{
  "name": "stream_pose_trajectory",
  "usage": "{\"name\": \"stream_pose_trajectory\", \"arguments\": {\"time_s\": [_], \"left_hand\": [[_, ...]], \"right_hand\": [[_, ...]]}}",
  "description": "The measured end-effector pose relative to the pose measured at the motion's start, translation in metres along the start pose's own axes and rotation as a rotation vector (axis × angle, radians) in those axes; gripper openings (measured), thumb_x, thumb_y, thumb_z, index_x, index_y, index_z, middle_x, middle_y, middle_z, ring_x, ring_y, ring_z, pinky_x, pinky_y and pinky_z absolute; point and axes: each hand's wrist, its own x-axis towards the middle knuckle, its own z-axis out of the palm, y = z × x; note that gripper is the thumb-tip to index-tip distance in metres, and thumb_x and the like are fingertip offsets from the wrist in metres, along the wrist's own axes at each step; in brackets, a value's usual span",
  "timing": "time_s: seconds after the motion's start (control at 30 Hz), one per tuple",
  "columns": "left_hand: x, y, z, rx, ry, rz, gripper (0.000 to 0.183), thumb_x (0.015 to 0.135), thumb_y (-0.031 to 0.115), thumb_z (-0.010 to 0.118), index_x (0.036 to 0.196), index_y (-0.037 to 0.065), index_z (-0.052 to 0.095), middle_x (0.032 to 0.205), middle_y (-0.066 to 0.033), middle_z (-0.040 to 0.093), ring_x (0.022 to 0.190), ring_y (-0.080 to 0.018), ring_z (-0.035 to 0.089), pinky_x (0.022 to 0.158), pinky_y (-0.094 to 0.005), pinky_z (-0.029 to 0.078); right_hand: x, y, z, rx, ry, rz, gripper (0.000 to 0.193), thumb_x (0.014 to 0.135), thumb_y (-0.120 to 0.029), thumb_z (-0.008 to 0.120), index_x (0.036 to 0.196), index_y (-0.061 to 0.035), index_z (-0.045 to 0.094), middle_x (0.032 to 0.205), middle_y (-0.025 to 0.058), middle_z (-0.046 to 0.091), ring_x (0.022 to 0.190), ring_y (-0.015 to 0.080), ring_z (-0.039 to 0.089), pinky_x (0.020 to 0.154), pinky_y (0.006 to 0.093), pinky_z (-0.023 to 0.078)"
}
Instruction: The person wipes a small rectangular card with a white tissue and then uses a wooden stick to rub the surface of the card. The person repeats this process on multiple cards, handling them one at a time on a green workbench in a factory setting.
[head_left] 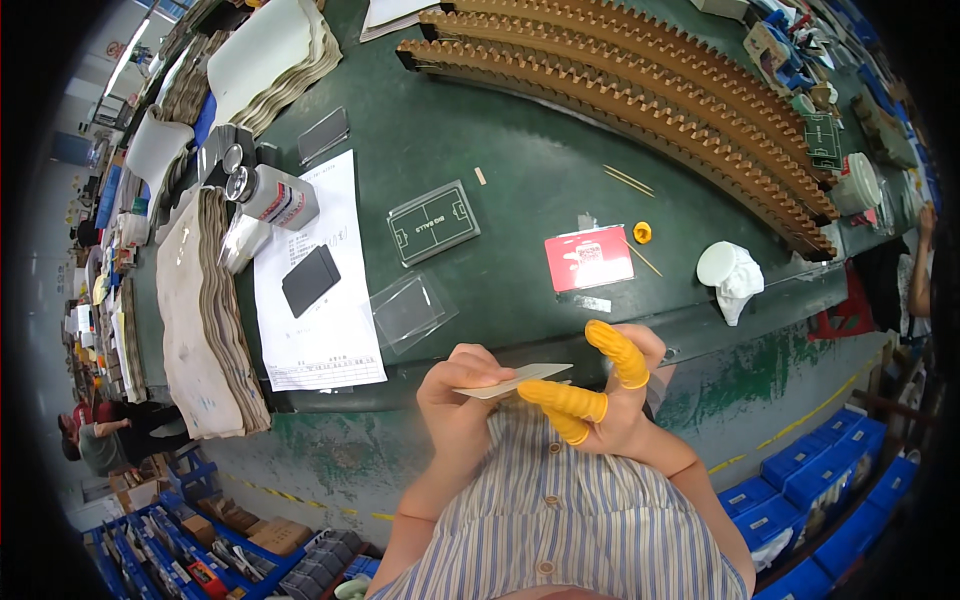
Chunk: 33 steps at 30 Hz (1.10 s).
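My left hand (458, 402) pinches a thin, pale card (522, 377) at the near edge of the bench, tilted so it shows almost edge-on. Yellow finger cots cover several fingers of my right hand (622, 405). That hand is open, its fingers spread, with the lower covered fingertips close by the card's right end; whether they touch it I cannot tell. Beyond my hands lie a red card with a printed code (590, 262) and a loose yellow finger cot (642, 233). Further left is a stack of dark green cards (434, 223), with clear plastic sleeves (410, 312) nearer me.
On the left, a printed sheet (322, 355) carries black cards (311, 282) and a metal-capped bottle (280, 197). Slotted wooden racks (620, 75) span the far right. A white cloth bundle (738, 280) sits near the right edge, and thin wooden sticks (628, 180) lie mid-bench.
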Motion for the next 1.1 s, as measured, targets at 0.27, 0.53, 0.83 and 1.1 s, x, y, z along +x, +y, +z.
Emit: {"name": "stream_pose_trajectory", "arguments": {"time_s": [0.27,0.53,0.83,1.1], "left_hand": [[0.006,0.0,0.0,-0.079,0.026,0.014,0.021,0.075,-0.004,0.07,0.08,0.01,0.056,0.079,-0.0061,0.064,0.077,-0.0168,0.052,0.073,-0.0295,0.04],[0.019,-0.009,-0.008,-0.164,0.049,0.14,0.023,0.073,-0.01,0.067,0.078,0.009,0.055,0.078,-0.0088,0.065,0.08,-0.0197,0.054,0.07,-0.0292,0.044],[0.024,-0.015,-0.018,0.092,0.101,0.32,0.018,0.072,-0.007,0.066,0.076,0.008,0.057,0.078,-0.0099,0.068,0.08,-0.0208,0.056,0.072,-0.0302,0.045],[0.038,0.01,-0.021,0.703,-0.015,0.675,0.011,0.068,0.001,0.067,0.077,0.008,0.067,0.084,-0.0047,0.07,0.081,-0.0216,0.059,0.071,-0.0325,0.046]], "right_hand": [[0.003,0.006,-0.002,-0.08,0.037,-0.016,0.033,0.067,-0.022,0.075,0.099,-0.0308,0.074,0.123,0.0084,0.05,0.11,0.0268,0.036,0.088,0.0354,0.034],[0.005,0.02,-0.009,-0.118,0.103,0.165,0.024,0.078,-0.026,0.069,0.099,-0.0161,0.074,0.139,0.0103,0.041,0.115,0.0299,0.031,0.099,0.0369,0.027],[0.022,0.043,-0.007,-0.37,0.066,0.272,0.035,0.077,-0.02,0.07,0.111,-0.0129,0.067,0.138,0.0125,0.044,0.12,0.0335,0.03,0.103,0.0426,0.022],[0.015,0.054,-0.011,-0.179,0.174,0.314,0.049,0.078,-0.018,0.071,0.124,-0.0097,0.057,0.14,0.0131,0.04,0.122,0.0337,0.036,0.103,0.0433,0.026]]}}
